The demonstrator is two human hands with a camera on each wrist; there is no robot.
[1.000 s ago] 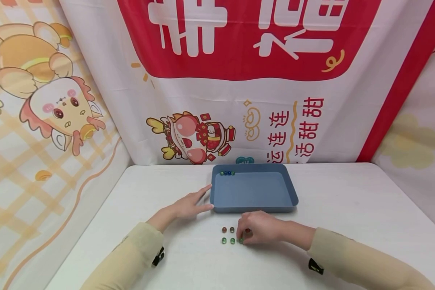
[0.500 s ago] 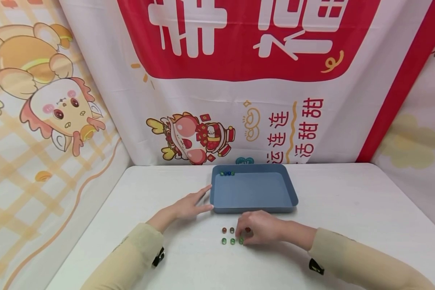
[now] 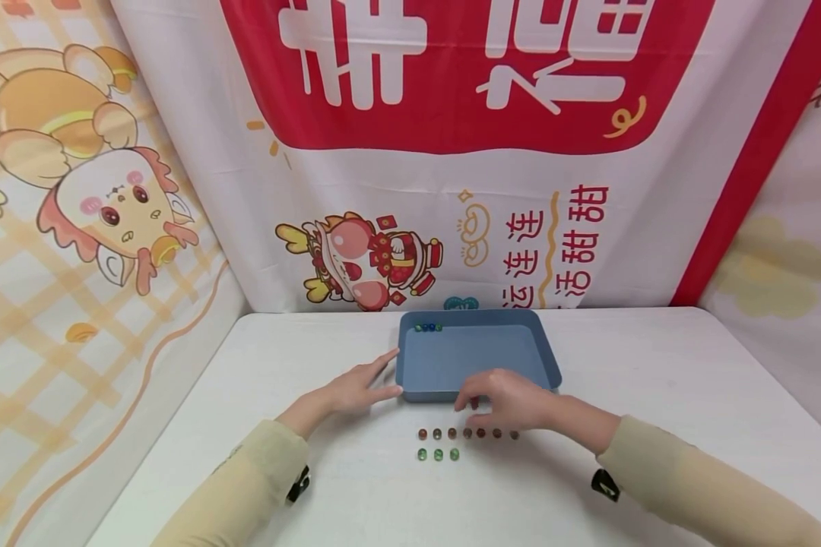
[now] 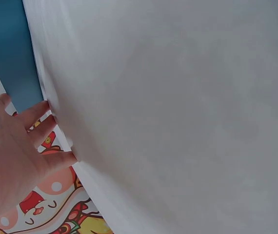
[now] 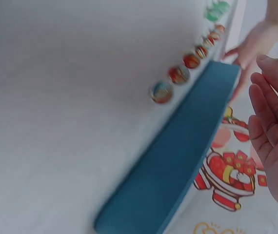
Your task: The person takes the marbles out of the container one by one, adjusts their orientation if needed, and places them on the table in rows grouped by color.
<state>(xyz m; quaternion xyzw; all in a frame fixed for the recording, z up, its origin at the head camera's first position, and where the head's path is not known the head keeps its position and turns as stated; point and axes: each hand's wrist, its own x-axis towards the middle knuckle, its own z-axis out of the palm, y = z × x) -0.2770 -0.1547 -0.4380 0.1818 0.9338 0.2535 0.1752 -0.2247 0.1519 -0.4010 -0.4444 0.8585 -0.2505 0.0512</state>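
Observation:
My left hand [image 3: 356, 387] rests its spread fingers against the left end of the blue tray [image 3: 479, 396]. Over the tray's front edge hovers my right hand [image 3: 509, 399], its fingers loosely bent; the right wrist view shows nothing between thumb and fingers. On the table before the tray lies a row of several reddish-brown glass marbles [image 3: 452, 434], also seen in the right wrist view [image 5: 179, 74]. Nearer to me sit three green marbles [image 3: 439, 454]. Inside the tray, several green and blue marbles [image 3: 429, 328] line its back left corner.
A white table [image 3: 356, 486] carries everything. Behind it hangs a printed red and white cloth [image 3: 246, 228], touching the table's back edge. Patterned cloths [image 3: 75, 304] also flank the left and right sides.
My right hand has let go of the green marble at the right end of its row and risen up and away toward the tray, uncovering more reddish marbles. My left hand stays put.

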